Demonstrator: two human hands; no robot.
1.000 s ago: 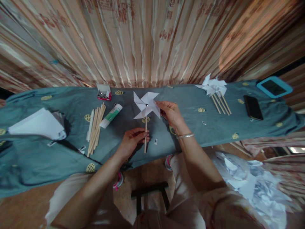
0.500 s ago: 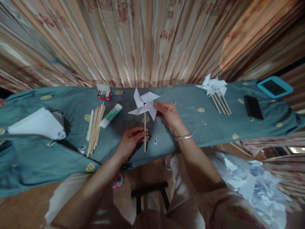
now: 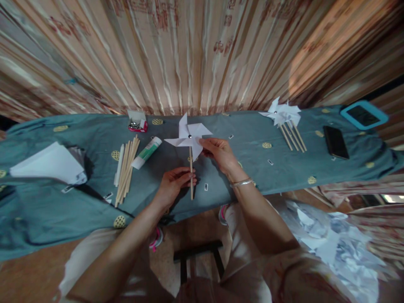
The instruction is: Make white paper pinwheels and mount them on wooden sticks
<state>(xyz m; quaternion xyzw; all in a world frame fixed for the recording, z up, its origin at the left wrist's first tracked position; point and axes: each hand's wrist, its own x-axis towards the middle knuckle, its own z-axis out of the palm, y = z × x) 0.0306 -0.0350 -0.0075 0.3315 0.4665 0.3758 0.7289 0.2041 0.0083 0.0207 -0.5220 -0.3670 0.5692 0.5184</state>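
Note:
A white paper pinwheel (image 3: 192, 130) with a silver pin at its centre is held upright over the middle of the cloth-covered table. My left hand (image 3: 173, 185) is closed around its thin wooden stick (image 3: 191, 162), low down, with the stick's lower end poking out below the fingers. My right hand (image 3: 221, 155) pinches the lower right blade between thumb and fingers; a bracelet is on that wrist. To the left lie a green-and-white glue tube (image 3: 147, 153), several loose wooden sticks (image 3: 127, 172) and a small open box of pins (image 3: 137, 123).
Several pinwheels (image 3: 285, 115) lie together at the right back, near a black phone (image 3: 336, 142) and a blue-framed tablet (image 3: 364, 114). A stack of white paper (image 3: 49, 164) sits far left. A bag of paper scraps (image 3: 337, 248) stands below right; a curtain (image 3: 202, 54) hangs behind.
The pinwheel's blades have turned slightly, and its head has shifted a little left. My right hand has followed it a little to the left; my left hand stays on the stick.

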